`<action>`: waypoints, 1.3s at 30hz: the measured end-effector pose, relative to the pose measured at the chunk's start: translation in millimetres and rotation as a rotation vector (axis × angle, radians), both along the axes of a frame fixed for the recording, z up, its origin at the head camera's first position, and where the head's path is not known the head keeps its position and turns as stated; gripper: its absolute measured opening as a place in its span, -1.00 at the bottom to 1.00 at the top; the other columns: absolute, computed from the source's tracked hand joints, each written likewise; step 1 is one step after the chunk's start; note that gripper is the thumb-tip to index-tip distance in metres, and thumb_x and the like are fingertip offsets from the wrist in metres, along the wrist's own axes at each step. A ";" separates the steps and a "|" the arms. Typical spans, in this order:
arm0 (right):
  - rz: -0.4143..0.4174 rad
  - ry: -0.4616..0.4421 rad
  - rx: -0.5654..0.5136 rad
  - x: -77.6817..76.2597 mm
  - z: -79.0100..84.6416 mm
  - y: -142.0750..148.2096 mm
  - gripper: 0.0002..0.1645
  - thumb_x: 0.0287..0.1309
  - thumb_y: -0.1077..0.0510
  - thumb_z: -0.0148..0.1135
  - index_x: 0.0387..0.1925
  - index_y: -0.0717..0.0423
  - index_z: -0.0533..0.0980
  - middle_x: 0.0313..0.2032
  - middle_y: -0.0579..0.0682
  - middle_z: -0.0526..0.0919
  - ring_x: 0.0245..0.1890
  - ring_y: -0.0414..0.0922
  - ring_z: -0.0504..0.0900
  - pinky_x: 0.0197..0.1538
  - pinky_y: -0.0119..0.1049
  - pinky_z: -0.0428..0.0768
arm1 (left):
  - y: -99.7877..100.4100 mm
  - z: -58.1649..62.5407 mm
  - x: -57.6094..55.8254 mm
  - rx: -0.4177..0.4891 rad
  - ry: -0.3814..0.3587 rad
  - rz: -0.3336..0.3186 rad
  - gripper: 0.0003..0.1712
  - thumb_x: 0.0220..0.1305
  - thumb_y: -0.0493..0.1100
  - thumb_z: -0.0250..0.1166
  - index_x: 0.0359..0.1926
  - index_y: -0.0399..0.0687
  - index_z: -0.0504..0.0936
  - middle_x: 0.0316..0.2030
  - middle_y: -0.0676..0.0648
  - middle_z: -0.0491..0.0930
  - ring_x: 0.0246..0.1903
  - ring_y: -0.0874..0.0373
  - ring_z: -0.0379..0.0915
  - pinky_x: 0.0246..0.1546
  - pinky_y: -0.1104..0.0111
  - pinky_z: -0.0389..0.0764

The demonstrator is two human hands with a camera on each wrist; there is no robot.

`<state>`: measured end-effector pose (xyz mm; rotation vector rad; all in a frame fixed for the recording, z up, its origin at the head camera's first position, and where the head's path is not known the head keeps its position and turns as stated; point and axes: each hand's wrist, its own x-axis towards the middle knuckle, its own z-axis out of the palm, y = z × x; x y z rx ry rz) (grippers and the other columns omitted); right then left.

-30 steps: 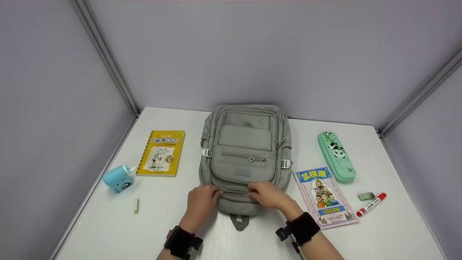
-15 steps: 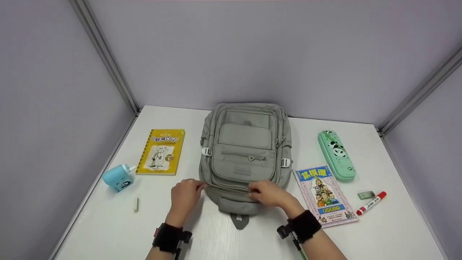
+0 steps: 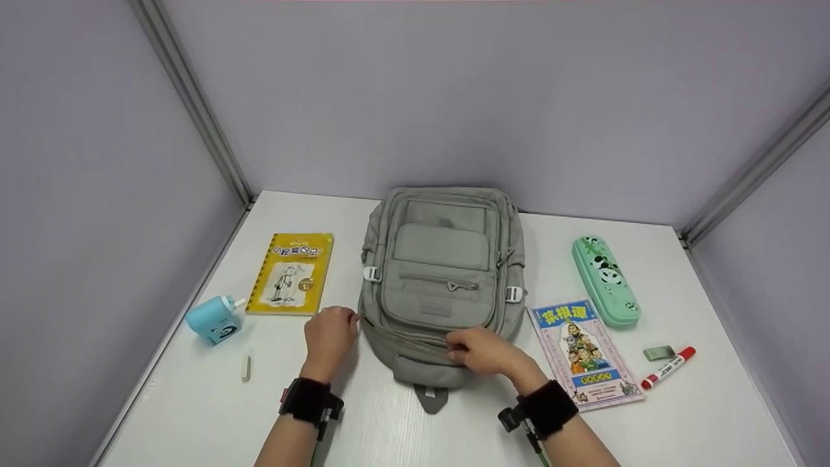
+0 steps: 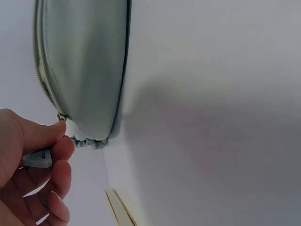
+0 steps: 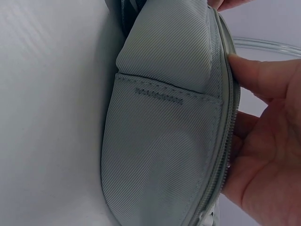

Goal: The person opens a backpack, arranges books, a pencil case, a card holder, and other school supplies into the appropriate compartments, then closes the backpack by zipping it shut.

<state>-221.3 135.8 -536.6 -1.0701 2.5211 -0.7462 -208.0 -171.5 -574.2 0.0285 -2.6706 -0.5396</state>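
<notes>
A grey backpack [image 3: 441, 250] lies on its back on the white table, its top handle [image 3: 431, 398] toward the person. At its near left corner my left hand [image 3: 331, 334] pinches a zipper pull [image 4: 38, 159]; the slider [image 4: 62, 117] sits just beyond the thumb tip. My right hand [image 3: 486, 350] grips the backpack's near edge, with the thumb beside the zipper [image 5: 229, 117]. The zipper seam runs between the two hands. The right hand's other fingers are partly hidden behind the edge in the right wrist view.
Left of the backpack lie a yellow book [image 3: 290, 274], a light blue bottle-shaped object [image 3: 214, 321] and a small whitish block [image 3: 246, 368]. On the right are a pink-and-blue booklet [image 3: 587, 357], a green panda case [image 3: 606, 282], a small green block [image 3: 659, 353] and a red marker [image 3: 668, 368].
My left hand has moved left and slightly away from the person, drawing the zipper pull along the near edge to the left corner. The right hand has stayed in place.
</notes>
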 end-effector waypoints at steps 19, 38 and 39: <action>0.024 -0.039 -0.035 -1.3 1.9 6.8 -0.67 0.26 0.26 0.24 -0.55 0.01 0.32 -0.59 -0.24 0.25 -0.56 -0.27 0.29 -0.43 -0.33 0.30 | -2.6 -8.7 -44.6 -0.067 -0.081 0.056 -0.86 0.11 -0.17 0.46 -0.52 -0.13 0.75 -0.59 -0.12 0.62 -0.59 -0.12 0.57 -0.62 0.04 0.50; 0.082 -0.084 -0.095 -3.4 14.3 15.6 -0.79 0.36 0.25 0.13 -0.43 0.04 0.40 -0.52 -0.27 0.32 -0.47 -0.28 0.35 -0.35 -0.34 0.37 | -2.9 -13.0 -81.2 -0.136 -0.142 0.043 -0.84 0.31 -0.36 0.12 -0.38 -0.27 0.60 -0.45 -0.24 0.64 -0.48 -0.27 0.58 -0.54 -0.07 0.54; 0.082 -0.090 -0.112 -3.0 15.6 17.1 -0.82 0.37 0.24 0.12 -0.41 0.04 0.42 -0.50 -0.26 0.34 -0.47 -0.29 0.36 -0.36 -0.33 0.38 | -3.0 -14.0 -81.9 -0.129 -0.144 0.042 -0.85 0.32 -0.35 0.12 -0.37 -0.27 0.58 -0.45 -0.25 0.64 -0.48 -0.28 0.58 -0.54 -0.07 0.54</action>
